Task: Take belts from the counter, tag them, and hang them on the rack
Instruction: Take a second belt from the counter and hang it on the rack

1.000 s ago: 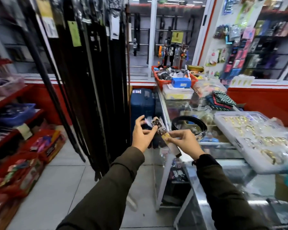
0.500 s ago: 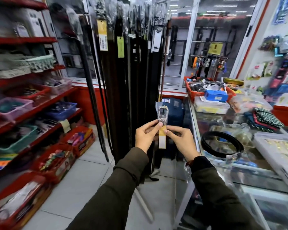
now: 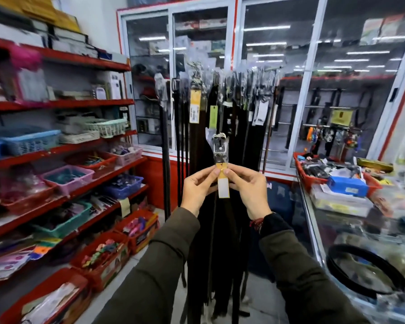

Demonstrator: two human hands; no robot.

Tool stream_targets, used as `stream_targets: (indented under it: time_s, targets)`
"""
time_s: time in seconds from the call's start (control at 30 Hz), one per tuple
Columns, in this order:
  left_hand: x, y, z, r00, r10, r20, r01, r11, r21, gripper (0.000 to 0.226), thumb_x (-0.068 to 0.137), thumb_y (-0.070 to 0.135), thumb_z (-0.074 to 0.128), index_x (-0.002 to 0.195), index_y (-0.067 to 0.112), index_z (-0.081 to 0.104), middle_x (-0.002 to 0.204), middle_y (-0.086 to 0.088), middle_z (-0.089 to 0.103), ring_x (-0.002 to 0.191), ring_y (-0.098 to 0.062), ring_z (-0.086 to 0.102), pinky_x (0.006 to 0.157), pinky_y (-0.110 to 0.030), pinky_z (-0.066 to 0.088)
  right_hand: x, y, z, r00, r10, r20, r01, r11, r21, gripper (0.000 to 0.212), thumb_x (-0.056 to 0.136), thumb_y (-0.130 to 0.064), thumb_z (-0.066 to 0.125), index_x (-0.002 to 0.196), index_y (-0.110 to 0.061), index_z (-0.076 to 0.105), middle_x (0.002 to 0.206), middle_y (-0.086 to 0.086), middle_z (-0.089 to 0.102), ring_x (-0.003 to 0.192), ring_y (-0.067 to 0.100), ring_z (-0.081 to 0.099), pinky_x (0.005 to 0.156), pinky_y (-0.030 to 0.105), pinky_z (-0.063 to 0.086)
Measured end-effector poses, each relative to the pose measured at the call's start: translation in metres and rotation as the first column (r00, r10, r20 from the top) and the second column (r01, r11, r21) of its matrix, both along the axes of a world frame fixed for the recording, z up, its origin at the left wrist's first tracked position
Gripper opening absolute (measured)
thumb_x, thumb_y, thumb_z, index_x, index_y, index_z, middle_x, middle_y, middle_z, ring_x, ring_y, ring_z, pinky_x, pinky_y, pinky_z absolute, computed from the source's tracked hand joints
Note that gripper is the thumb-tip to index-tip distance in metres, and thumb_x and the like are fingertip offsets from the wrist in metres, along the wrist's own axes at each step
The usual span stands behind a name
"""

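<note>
Before hanging belts (image 3: 194, 146), tag (image 3: 223, 183) between both hands' fingers (image 3: 216, 171)

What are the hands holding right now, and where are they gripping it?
Both hands, left and right, pinch a belt just below its buckle, at the yellow-and-white tag.

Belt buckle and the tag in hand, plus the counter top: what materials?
Buckle: looks like polished metal, with bright silver glints, under what seems a clear plastic wrap. Tag: thin card or paper, matte, yellow above and white below, flat in both hands' grip. Counter top: glass, as it reflects light and goods show through it.
</note>
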State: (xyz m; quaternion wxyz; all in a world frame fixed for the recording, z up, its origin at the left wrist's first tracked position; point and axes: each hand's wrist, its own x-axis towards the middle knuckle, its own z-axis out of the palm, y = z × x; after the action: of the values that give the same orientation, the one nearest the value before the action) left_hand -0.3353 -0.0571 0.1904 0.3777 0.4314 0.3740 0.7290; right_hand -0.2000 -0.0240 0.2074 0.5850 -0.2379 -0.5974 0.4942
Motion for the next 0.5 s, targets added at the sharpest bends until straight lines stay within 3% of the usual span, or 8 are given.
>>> stream_targets:
  time_s: [0.17, 0.37, 0.5]
  targets:
    - [-0.032, 0.004, 0.067, 0.997, 0.074, -0.032, -0.070, 0.992, 0.101, 0.026, 0.096, 0.007, 0.064, 0.120, 0.001, 0.070, 0.108, -0.013, 0.075, 0.092, -0.014, 0.075, 0.080, -0.030, 0.064, -0.040, 0.013, 0.059, 0.996, 0.059, -0.074, -0.053, 0.995, 0.081, 0.027, 0.088, -0.008, 0.073, 0.113, 0.002, 0.074, 0.104, 0.016, 0.078, 0.092, 0.018, 0.077, 0.074, 0.029, 0.061]
    - [-0.065, 0.010, 0.134, 0.976, 0.216, 0.001, -0.213, 0.960, 0.180, 0.031, 0.090, 0.012, 0.074, 0.118, -0.002, 0.072, 0.115, -0.021, 0.075, 0.108, -0.035, 0.072, 0.086, -0.040, 0.062, -0.082, 0.027, 0.127, 0.987, 0.102, -0.122, -0.085, 0.988, 0.132, 0.027, 0.088, -0.006, 0.073, 0.113, 0.003, 0.073, 0.106, 0.022, 0.076, 0.100, 0.031, 0.075, 0.076, 0.033, 0.064]
    - [-0.075, 0.016, 0.165, 0.976, 0.215, 0.020, -0.215, 0.954, 0.207, 0.031, 0.091, 0.010, 0.072, 0.119, -0.003, 0.071, 0.114, -0.022, 0.074, 0.087, -0.022, 0.073, 0.067, -0.024, 0.062, -0.099, 0.032, 0.160, 0.987, 0.096, -0.128, -0.077, 0.987, 0.144, 0.025, 0.089, -0.003, 0.071, 0.112, 0.005, 0.072, 0.106, 0.024, 0.075, 0.094, 0.029, 0.073, 0.075, 0.032, 0.063]
